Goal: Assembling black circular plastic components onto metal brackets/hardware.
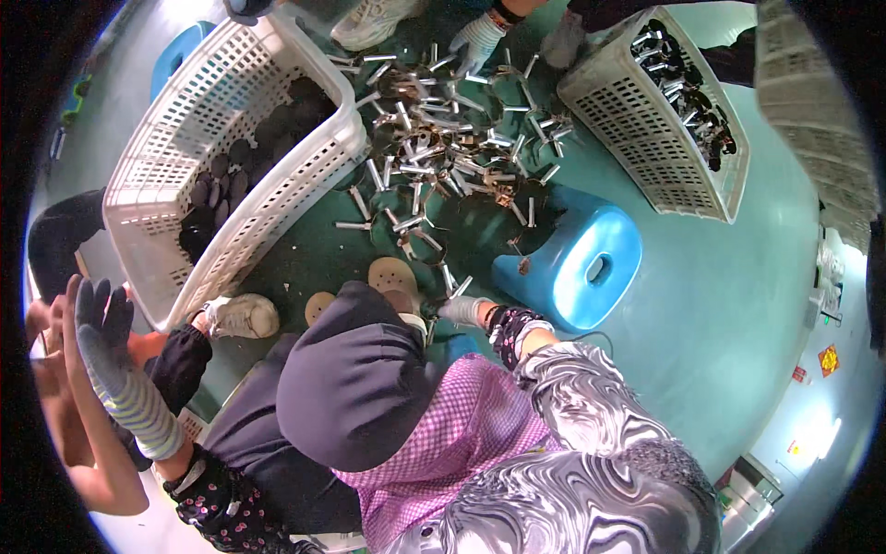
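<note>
Right hand [459, 309], in a grey knit glove, is down at the floor just past the knee, fingers curled around what looks like one of the small silver metal rods; grip looks pinched, but the knee hides most of it, so can't confirm what's held. Left hand [103, 332], also gloved, is raised at 9 o'clock, fingers spread, holding nothing, well apart from the parts. Loose heap of silver metal rods and dark ring-shaped parts [443, 148] lies on the green floor [729, 295] at 12 o'clock, trailing down toward the right hand. Large white slatted plastic basket [231, 157] at 10 o'clock holds a shallow layer of dark round discs [240, 166], mostly unfilled. Second white slatted basket [660, 120] at 1 o'clock holds assembled dark-and-silver pieces along one side. Blue plastic stool [577, 263] sits at 3 o'clock of the right hand, near. Two tan round discs [388, 275] lie just beside that hand. Another person's gloved hand [475, 42] works the pile's far edge. Judgement: early-to-mid; most parts are still on the floor, both baskets have room.
</note>
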The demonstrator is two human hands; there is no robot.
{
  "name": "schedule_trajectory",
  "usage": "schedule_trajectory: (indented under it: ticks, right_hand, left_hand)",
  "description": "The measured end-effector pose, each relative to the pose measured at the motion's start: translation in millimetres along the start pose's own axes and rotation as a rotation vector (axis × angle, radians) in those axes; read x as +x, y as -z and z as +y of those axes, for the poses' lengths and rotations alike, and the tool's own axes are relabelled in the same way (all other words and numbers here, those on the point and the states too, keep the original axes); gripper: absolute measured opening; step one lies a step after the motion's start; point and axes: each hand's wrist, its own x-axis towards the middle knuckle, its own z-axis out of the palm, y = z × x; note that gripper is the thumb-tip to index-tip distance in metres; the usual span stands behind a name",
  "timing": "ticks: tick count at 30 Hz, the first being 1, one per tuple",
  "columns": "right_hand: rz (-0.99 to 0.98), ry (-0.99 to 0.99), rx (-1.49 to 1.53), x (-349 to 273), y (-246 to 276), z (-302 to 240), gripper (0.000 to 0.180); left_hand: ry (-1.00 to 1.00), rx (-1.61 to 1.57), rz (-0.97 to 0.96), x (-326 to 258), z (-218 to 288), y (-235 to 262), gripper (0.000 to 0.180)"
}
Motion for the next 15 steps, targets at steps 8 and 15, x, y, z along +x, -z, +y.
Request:
schedule_trajectory:
  ticks: [8, 15]
  right_hand:
    - [0.934, -0.035, 0.958, 0, 185, -20, 0.042]
    - [0.705, -0.567, 0.314, -107, 240, -7, 0.029]
  left_hand:
    - [0.119, -0.374, -0.261, 23, -47, 55, 0.061]
    - [-0.542, 1.031, -0.510, 42, -83, 104, 0.056]
